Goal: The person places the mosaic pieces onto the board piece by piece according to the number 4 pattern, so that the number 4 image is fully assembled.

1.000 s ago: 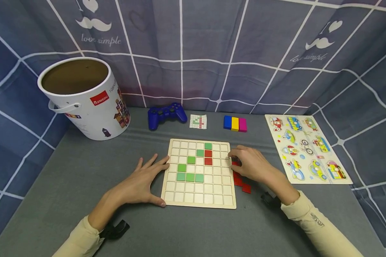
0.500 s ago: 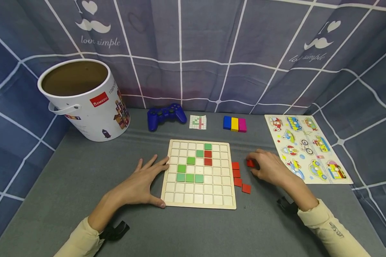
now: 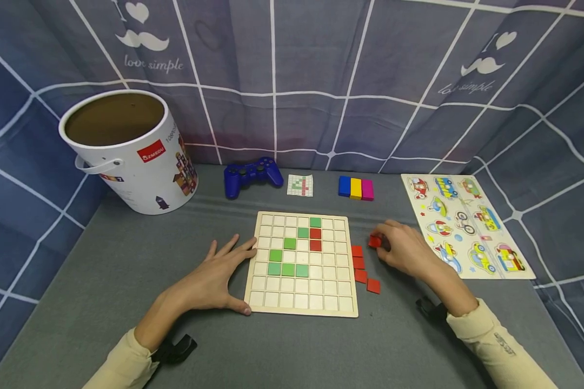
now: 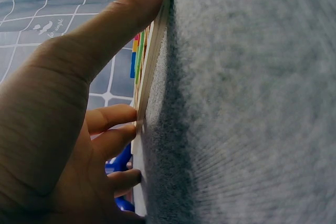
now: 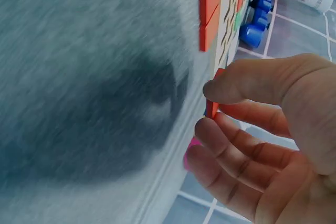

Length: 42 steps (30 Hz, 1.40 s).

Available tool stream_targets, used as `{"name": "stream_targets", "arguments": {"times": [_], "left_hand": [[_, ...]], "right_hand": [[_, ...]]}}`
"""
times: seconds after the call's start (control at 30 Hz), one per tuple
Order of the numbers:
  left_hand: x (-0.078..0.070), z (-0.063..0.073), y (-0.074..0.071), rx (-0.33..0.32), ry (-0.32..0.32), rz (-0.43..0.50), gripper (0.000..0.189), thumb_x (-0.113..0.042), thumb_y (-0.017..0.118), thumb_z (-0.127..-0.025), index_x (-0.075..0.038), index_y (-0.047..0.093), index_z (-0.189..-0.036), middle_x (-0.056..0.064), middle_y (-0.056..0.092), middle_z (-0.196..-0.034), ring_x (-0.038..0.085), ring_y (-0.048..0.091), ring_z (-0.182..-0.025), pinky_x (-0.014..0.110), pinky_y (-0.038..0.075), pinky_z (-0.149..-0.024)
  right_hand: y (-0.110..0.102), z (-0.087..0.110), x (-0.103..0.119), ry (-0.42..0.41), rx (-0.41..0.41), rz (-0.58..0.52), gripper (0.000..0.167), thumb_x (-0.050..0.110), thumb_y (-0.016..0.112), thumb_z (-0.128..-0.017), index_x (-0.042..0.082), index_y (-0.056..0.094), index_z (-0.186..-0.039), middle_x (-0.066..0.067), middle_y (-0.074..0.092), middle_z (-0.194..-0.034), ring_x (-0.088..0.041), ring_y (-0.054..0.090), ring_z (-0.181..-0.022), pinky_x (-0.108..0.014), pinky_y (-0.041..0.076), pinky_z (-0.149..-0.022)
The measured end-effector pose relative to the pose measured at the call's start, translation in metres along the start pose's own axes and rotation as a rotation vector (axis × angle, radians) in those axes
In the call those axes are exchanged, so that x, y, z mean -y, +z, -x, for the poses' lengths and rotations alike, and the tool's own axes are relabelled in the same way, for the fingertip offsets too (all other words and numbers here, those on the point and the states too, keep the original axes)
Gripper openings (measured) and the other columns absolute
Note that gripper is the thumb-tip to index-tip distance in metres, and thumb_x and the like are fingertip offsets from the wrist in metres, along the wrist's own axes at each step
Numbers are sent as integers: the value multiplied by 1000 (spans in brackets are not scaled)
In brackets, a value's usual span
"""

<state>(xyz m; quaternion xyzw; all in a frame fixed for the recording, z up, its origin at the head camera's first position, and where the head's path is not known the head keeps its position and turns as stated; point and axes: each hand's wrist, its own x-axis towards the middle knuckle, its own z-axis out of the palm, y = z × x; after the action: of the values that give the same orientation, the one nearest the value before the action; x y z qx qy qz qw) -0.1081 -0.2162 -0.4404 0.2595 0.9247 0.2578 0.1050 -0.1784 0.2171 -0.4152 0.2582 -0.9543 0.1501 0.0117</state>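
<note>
My left hand rests with its fingers spread along the left edge of a wooden grid board; thumb and fingertips touch that edge in the left wrist view. Several green tiles and two red tiles sit in the board's squares. To the right of the board, my right hand pinches a red square tile between thumb and fingers. The right wrist view shows this held tile edge-on. Several loose red tiles lie along the board's right edge, one slightly apart.
Behind the board are a blue game controller, a small pattern card and blue, yellow and pink blocks. A white bucket stands at the back left. A vehicle picture board lies at the right.
My right hand has moved right from the board's edge and now holds a red tile. Over the last half second it has shifted slightly left. The left hand and board stay put.
</note>
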Motion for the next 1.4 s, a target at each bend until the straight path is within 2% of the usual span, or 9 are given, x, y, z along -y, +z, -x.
{"name": "stream_targets", "arguments": {"times": [0.2, 0.37, 0.53, 0.67, 0.8, 1.07, 1.2, 1.4], "left_hand": [[0, 0, -1, 3, -9, -3, 121, -67, 88, -56, -18, 39, -155, -3, 18, -166, 35, 5, -152, 74, -2, -109], [0, 0, 0, 8, -9, -10, 120, -70, 86, -57, -19, 39, -155, -4, 17, -166, 34, 5, -152, 73, -2, -110], [0, 0, 0, -4, 10, -7, 121, -71, 85, -56, -17, 40, -154, -1, 19, -166, 37, 7, -151, 74, -1, -109], [0, 0, 0, -7, 15, -12, 121, -71, 85, -56, -16, 41, -154, 0, 20, -166, 38, 8, -151, 75, -1, -108], [0, 0, 1, -9, 13, -7, 121, -71, 86, -55, -16, 41, -154, 1, 20, -166, 38, 8, -151, 75, -1, -108], [-1, 1, 0, -5, 5, -13, 121, -69, 87, -55, -18, 40, -154, -1, 19, -166, 36, 6, -151, 74, -1, -108], [-1, 1, 0, -8, 9, -21, 121, -69, 87, -56, -17, 41, -154, -1, 18, -166, 37, 7, -151, 75, 0, -108], [-1, 1, 0, -3, 1, -18, 120, -68, 87, -56, -17, 40, -154, -2, 18, -166, 35, 6, -151, 74, -1, -109]], "right_hand": [[3, -9, 23, -73, -44, -25, 27, 3, 77, -77, 8, 73, -103, -2, 63, -94, -18, 58, -73, -34, 46, -62], [10, -16, 44, -140, -40, -46, 29, 2, 77, -76, 8, 73, -105, -1, 62, -94, -14, 51, -67, -31, 43, -58], [19, -22, 65, -214, -30, -74, 31, -2, 71, -74, 8, 74, -104, -1, 64, -98, -10, 51, -65, -29, 46, -58], [27, -26, 78, -255, -7, -106, 34, -6, 64, -74, 9, 75, -102, 1, 63, -94, -9, 51, -64, -26, 45, -56], [34, -31, 86, -290, -2, -96, 29, -4, 64, -77, 10, 76, -99, 2, 62, -88, -9, 51, -64, -26, 45, -56], [37, -36, 98, -289, 52, -71, 28, -4, 67, -79, 10, 77, -101, 1, 61, -88, -10, 50, -67, -26, 44, -59], [35, -38, 101, -285, 83, -47, 25, -3, 68, -79, 11, 76, -99, 2, 56, -83, -11, 47, -65, -26, 41, -55], [35, -37, 99, -282, 72, -40, 27, -1, 71, -77, 11, 75, -102, 3, 56, -83, -10, 47, -66, -26, 41, -56]]}}
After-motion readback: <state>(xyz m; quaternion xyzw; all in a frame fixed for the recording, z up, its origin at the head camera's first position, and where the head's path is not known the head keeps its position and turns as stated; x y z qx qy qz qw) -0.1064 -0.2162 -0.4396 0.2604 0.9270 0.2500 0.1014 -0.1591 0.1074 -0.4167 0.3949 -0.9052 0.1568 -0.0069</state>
